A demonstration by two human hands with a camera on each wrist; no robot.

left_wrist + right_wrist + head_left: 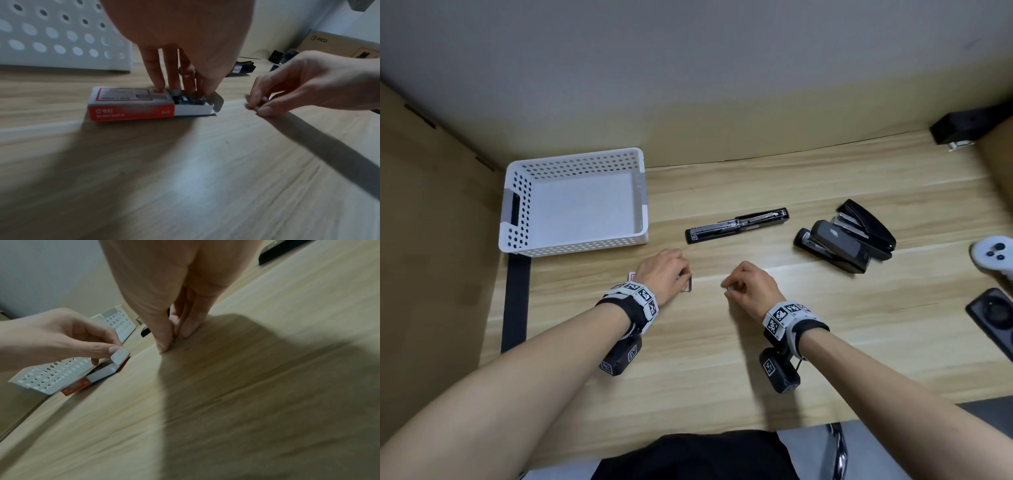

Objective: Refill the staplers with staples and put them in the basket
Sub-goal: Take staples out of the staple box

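Note:
A red and white staple box [131, 104] lies on the wooden table [722, 359] just in front of the white perforated basket [575, 202]. Its tray is slid open. My left hand [185, 91] holds the open end, fingertips in the tray and thumb on the end flap [120, 353]. To the right, my right hand [727, 286] pinches a short staple strip [257, 109] against the tabletop. Beyond the hands, one black stapler [736, 224] lies opened flat with its metal channel up. Two more black staplers [835, 246] [866, 226] sit together at the right.
A white game controller [993, 255] and a black device [993, 315] lie at the table's right edge. A black object [959, 128] sits in the back right corner. Cardboard walls stand behind and to the left. A black strip [517, 301] runs along the left edge.

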